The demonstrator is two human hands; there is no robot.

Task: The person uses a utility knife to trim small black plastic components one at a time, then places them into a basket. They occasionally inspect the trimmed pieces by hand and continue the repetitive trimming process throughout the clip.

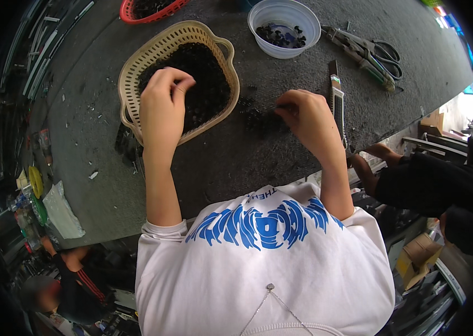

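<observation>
Head view: left hand [165, 101] arches over a beige basket [130, 92], right hand [308, 116] beside it, fingertips pinched, contents unclear. Basket and white tub [282, 52] hold black pieces [208, 78].

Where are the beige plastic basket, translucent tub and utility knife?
Beige plastic basket [161, 45], head view: perforated far wall.
Translucent tub [286, 53], head view: near outer wall.
Utility knife [338, 105], head view: handle.

Wide head-height fisheye view, downward, close over both hands [161, 103] [308, 116]
</observation>
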